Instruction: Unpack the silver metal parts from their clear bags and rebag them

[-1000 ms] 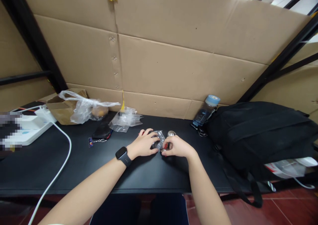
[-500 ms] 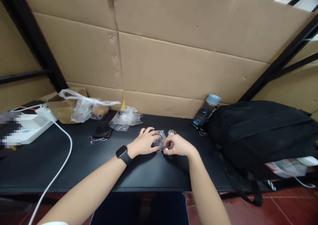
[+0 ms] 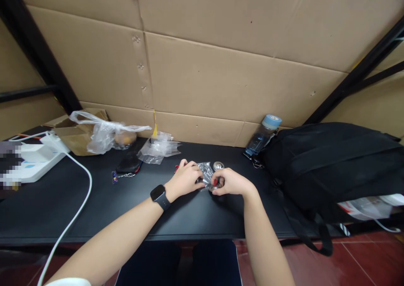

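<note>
A crumpled clear plastic bag (image 3: 205, 171) lies on the black tabletop between my hands. My left hand (image 3: 186, 180), with a dark watch on its wrist, has its fingers curled onto the bag's left side. Close to the bag's right edge, my right hand (image 3: 232, 181) pinches a small shiny round piece with a red part (image 3: 216, 182); its kind is mostly hidden by the fingers. Just behind that hand sits a round silvery metal piece (image 3: 218, 165). A bit of something red (image 3: 177, 167) peeks out beyond my left fingers.
To the left are a black pouch (image 3: 128, 163) with a keychain, flat clear bags (image 3: 160, 148), a tied plastic bag (image 3: 105, 136), a cardboard box (image 3: 74, 139) and a white power strip (image 3: 41, 162) with its cable. A blue-capped bottle (image 3: 263, 134) and black backpack (image 3: 334, 172) stand right.
The view has shifted slightly. My right hand and the small piece in it have moved a little to the right, away from my left hand, and more of the plastic bag shows between them.
</note>
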